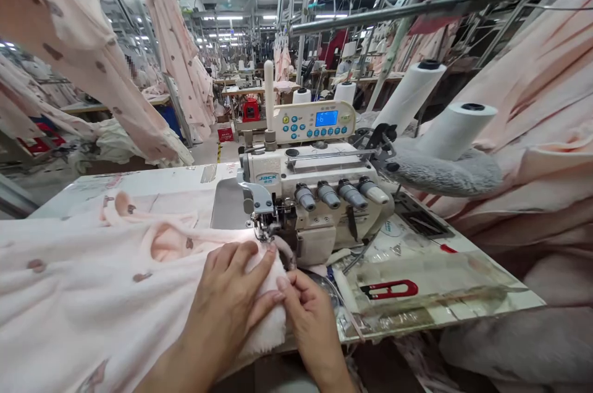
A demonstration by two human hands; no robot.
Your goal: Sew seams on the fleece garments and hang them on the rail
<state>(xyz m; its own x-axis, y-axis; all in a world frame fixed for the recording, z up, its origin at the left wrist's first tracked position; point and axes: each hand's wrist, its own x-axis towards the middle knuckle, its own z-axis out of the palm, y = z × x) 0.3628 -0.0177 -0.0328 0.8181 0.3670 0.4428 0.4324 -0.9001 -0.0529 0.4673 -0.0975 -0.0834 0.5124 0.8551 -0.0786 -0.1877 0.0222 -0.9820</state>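
A pale pink fleece garment [139,294] with small brown motifs is spread over the left of the machine table, its edge under the presser foot [264,232] of a white overlock sewing machine [319,195]. My left hand [231,294] lies on the fleece just in front of the foot, thumb and index finger apart. Close to its right, my right hand [308,312] pinches the fabric's edge between thumb and fingers. Both thumbs come near each other at that edge. A narrow pink strip [283,249] curves beside the foot.
Red-handled thread snips [391,288] lie on the table's right side. Thread cones [412,93] stand behind the machine by a grey fluffy cushion [445,170]. A control panel [317,121] tops the machine. Pink garments [178,53] hang left and right. Metal rails [398,13] cross overhead.
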